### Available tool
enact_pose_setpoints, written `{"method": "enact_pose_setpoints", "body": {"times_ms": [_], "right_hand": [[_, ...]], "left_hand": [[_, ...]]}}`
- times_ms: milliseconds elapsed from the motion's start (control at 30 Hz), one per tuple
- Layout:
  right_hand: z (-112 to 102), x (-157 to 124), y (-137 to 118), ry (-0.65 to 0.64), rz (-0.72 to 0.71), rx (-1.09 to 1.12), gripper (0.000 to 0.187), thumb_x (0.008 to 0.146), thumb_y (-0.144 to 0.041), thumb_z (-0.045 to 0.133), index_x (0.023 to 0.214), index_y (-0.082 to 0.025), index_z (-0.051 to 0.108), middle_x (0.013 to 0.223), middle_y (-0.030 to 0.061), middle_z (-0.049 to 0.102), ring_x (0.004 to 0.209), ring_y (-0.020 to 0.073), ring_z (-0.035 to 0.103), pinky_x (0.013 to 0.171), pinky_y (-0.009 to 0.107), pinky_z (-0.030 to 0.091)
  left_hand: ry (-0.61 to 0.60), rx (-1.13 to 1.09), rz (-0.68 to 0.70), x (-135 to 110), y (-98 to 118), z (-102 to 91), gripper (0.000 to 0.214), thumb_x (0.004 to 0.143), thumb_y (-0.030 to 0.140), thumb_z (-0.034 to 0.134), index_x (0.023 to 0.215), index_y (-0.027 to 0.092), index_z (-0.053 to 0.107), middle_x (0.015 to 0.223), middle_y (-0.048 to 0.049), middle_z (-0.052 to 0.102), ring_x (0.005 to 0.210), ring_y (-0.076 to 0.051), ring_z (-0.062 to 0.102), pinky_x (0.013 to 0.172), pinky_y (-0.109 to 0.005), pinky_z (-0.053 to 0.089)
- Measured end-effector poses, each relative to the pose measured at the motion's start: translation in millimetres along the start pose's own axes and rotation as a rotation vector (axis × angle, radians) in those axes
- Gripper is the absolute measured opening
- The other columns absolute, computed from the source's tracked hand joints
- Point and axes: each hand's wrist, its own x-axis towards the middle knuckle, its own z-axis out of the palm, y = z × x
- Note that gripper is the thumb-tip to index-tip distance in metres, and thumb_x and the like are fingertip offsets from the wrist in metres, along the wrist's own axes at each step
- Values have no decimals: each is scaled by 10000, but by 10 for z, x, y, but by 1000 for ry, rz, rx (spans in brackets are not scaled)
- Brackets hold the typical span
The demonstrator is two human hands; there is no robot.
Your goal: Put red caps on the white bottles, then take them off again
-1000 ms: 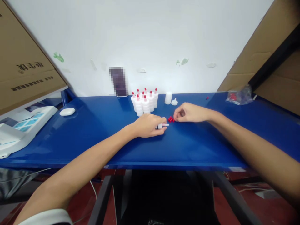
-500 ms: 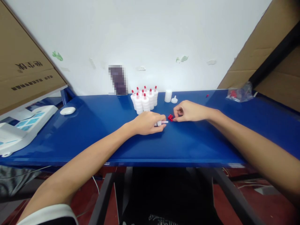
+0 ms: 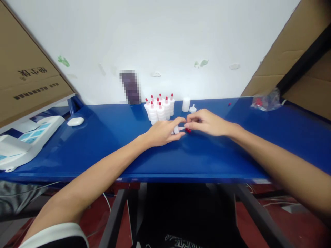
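My left hand (image 3: 162, 133) is wrapped round a white squeeze bottle (image 3: 176, 130), tipped on its side with its pale nozzle (image 3: 182, 128) pointing right. Most of the bottle is hidden by the hand. My right hand (image 3: 204, 122) is closed in a pinch at the nozzle's tip; whatever sits between its fingertips cannot be made out. Just under those fingertips, small red caps (image 3: 188, 131) lie on the blue table, partly covered. Behind my left hand, several white bottles with red-tipped nozzles (image 3: 160, 112) stand upright in a tight group.
At the back stand a white bottle without a nozzle (image 3: 186, 104) and a loose white nozzle lid (image 3: 192, 109). One red cap (image 3: 229, 104) and a clear bag with red pieces (image 3: 266, 101) lie farther right. On the left are a white oval object (image 3: 75, 121) and a white device (image 3: 33, 137).
My right hand has moved left from beside the red caps to the nozzle's tip. The left fingers have spread a little, and the bottle has shifted slightly.
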Motion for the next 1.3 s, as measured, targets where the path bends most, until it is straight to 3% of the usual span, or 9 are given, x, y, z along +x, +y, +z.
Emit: {"method": "enact_pose_setpoints", "body": {"times_ms": [200,267,333,433,500,600,767,1067,1300], "right_hand": [[211,48,-108,124,-43,102,277,946,-417,580,775,-201,603,517,-68,449,495,109,353,537,280,284],[145,91,-3,281,-31,83,269,930,-388,561,735,-203,581,547,-49,471,523,119,373,555,287,297],[16,124,184,556,54,25,258,914,-337,516,693,-208,551,589,-19,491,568,140,413,586,304,320],[-182,136,522,795,304,-99,221,888,-286,500,677,-222,514,580,11,512,581,172,462,626,334,350],[-246,139,692,757,381,-162,204,892,-300,505,711,-216,547,626,44,586,627,198,518,669,349,376],[-216,187,785,680,371,-240,205,900,-321,511,758,-202,600,746,85,673,718,224,575,713,355,396],[-84,329,731,608,435,-330,223,911,-343,530,828,-190,669,816,109,719,761,238,588,674,344,372],[-85,297,794,540,429,-363,314,947,-460,537,901,-195,699,815,97,722,757,238,599,668,334,355],[-1,121,244,361,190,-290,499,983,-475,492,569,-214,400,551,-14,474,580,140,416,706,333,323]], "left_hand": [[122,-117,-78,18,-39,11,659,977,562,568,1506,222,372,893,-25,686,687,-184,645,649,-290,494],[239,-187,-106,29,-43,-3,704,971,568,584,1532,217,344,854,-7,668,685,-170,636,689,-296,513],[376,-230,-136,35,-40,-29,602,992,541,558,1474,207,421,816,9,650,667,-150,615,714,-295,516],[444,-257,-126,34,-15,-69,353,1043,492,453,1125,190,617,725,18,616,634,-131,580,701,-288,497],[407,-272,-101,27,11,-82,399,1065,457,381,854,190,588,644,15,570,606,-129,552,654,-281,467],[339,-274,-66,16,41,-79,380,1047,348,334,738,202,499,596,12,523,577,-132,508,605,-283,425],[285,-196,-16,13,14,-70,156,914,214,365,829,205,496,727,-13,585,645,-155,520,657,-319,428],[18,-210,65,29,-45,30,300,1066,430,415,1159,185,561,1123,-100,664,1017,-214,622,937,-372,495],[21,-172,-59,35,-13,27,343,1042,496,475,1142,192,599,1078,-78,721,929,-219,674,811,-350,512]]}}
